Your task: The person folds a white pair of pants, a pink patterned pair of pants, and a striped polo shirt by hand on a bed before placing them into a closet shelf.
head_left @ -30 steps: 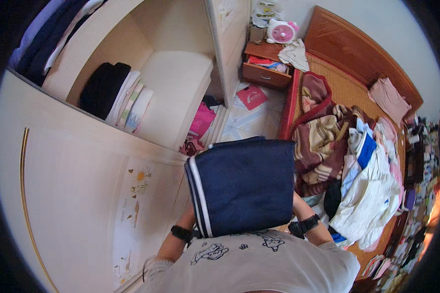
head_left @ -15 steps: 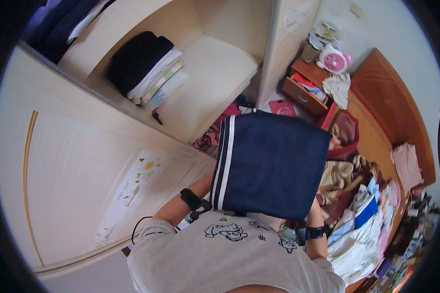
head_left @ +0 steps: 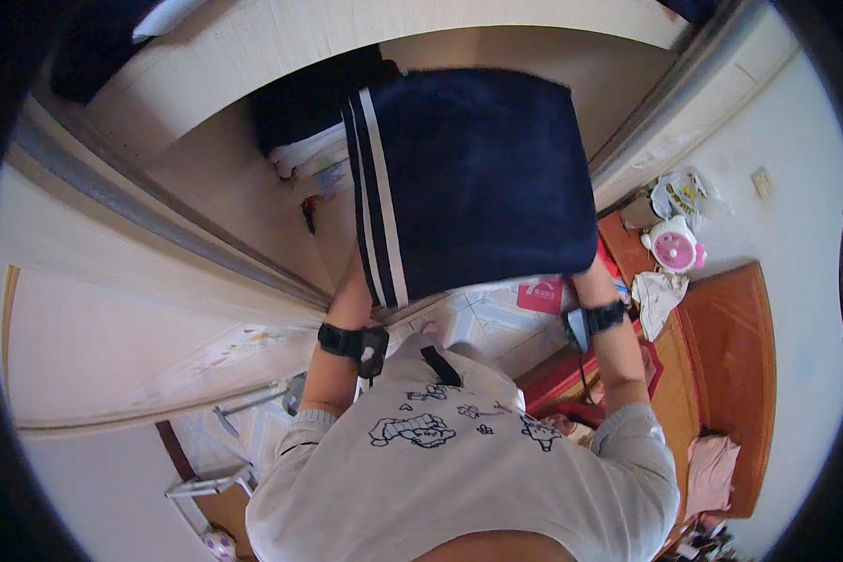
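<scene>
A folded navy garment (head_left: 478, 187) with white stripes along its left edge lies flat across both my hands, held out in front of me. My left hand (head_left: 353, 288) supports it at the near left corner, and my right hand (head_left: 590, 279) at the near right corner. The fingers of both hands are hidden beneath the cloth. The garment is at the opening of a wardrobe compartment (head_left: 220, 201). Behind its left side, a stack of folded black clothes (head_left: 300, 103) sits inside, with white and patterned folded clothes (head_left: 320, 155) under it.
The wardrobe's upper board (head_left: 365, 28) crosses above the garment, and a pale door panel (head_left: 150, 290) stands at left. At right are a wooden nightstand (head_left: 620, 245) with a pink-and-white fan (head_left: 674, 247), and a bed headboard (head_left: 735, 375). A pink box (head_left: 539, 296) lies on the tiled floor.
I have turned toward the wardrobe. The navy garment has moved from beside the bed, up and forward to the compartment, with my arms stretched further out. The clothes pile on the bed has left view.
</scene>
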Demonstrator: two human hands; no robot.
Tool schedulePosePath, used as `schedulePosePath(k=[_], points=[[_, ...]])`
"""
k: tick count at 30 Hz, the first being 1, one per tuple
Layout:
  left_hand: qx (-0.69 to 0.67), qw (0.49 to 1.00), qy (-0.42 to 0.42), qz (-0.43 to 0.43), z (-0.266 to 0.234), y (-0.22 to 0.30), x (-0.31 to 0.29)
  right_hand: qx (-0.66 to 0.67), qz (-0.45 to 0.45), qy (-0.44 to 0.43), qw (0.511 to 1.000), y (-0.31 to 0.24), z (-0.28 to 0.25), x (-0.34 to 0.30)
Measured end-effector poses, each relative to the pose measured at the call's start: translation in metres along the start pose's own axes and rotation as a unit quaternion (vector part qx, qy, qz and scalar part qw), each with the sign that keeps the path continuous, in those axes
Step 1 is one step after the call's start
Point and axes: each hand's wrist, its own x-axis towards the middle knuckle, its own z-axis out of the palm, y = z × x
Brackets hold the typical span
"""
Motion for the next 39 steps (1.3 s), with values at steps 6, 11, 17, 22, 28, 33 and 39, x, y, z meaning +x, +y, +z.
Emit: schedulePosePath(k=[6,11,17,22,28,33,39], points=[[-0.056,0.99,0.044,0.126,0.036,0.046,0.059,0.081,-0.006,-0.17,0.982,-0.081,0.031,0.131],[-0.065,0.969,0.083,0.222,0.032,0.102,0.105,0.117,0.013,-0.311,0.943,-0.119,0.057,0.205],[-0.037,0.937,0.15,0.313,0.063,0.176,0.1,-0.003,-0.1,-0.093,0.991,-0.135,0.129,0.258],[0.084,0.907,0.15,0.383,0.041,0.21,0.124,-0.552,-0.538,-0.173,0.614,-0.131,0.115,0.364],[0.46,0.746,0.283,0.39,-0.002,0.195,0.16,-0.451,-0.564,-0.251,0.644,-0.043,0.118,0.495],[0.242,0.871,0.151,0.401,-0.042,0.188,0.159,-0.451,-0.53,-0.257,0.671,-0.015,0.146,0.481],[0.327,0.815,0.19,0.438,-0.021,0.18,0.149,-0.482,-0.515,-0.226,0.672,-0.02,0.133,0.472]])
